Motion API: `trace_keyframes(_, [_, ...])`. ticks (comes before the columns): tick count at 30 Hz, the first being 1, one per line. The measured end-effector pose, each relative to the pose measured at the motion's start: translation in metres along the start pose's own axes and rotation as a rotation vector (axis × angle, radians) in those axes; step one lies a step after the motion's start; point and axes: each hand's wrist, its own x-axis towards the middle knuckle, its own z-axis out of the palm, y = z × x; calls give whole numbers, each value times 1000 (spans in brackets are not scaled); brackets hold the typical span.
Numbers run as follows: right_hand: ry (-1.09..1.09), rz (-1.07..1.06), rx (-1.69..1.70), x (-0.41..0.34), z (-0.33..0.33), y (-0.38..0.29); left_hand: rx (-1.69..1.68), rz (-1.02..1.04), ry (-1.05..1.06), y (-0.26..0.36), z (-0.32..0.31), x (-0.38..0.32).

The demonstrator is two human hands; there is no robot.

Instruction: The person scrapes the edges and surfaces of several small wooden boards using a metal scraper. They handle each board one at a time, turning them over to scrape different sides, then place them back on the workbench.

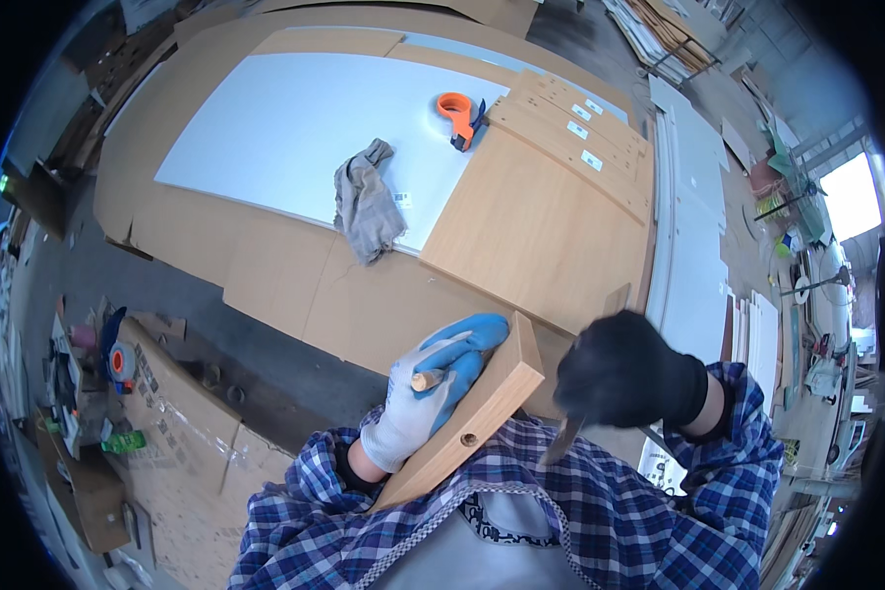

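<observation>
My left hand (435, 383), in a white glove with blue-coated fingers, grips a thick light-wood board (479, 413). The board is held at a slant against my body, with a round hole in its near edge. A short rounded wooden piece (428, 380), perhaps a dowel or handle end, pokes out between the same hand's fingers. To the right of the board, my right hand (627, 372) wears a black glove and is closed around a motion-blurred tool (563, 442). A flat part juts below the fist; its exact kind cannot be told.
Ahead, a cardboard-covered surface (273, 269) carries a white panel (287, 125), a grey rag (369, 203), an orange tape dispenser (457, 118) and stacked wood-look panels (538, 228) with labels. White panels (689, 192) stand at right. A taped carton (184, 442) lies at left.
</observation>
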Motion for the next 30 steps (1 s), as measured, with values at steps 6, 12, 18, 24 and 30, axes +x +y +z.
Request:
trace_keyframes(6, [161, 160, 96, -3, 13, 12, 52, -3, -65, -4, 3, 2])
trace_keyframes(12, [205, 176, 173, 3, 14, 4, 10, -90, -37, -2, 0, -3])
trace_keyframes(18, [183, 239, 224, 3, 18, 2, 23, 45, -48, 1, 2, -1])
trace_keyframes(24, [135, 65, -56, -2, 15, -3, -17, -87, -34, 1, 1, -5])
trace_keyframes(30, [57, 124, -146, -10, 8, -9, -30, 7, -36, -1, 1, -5])
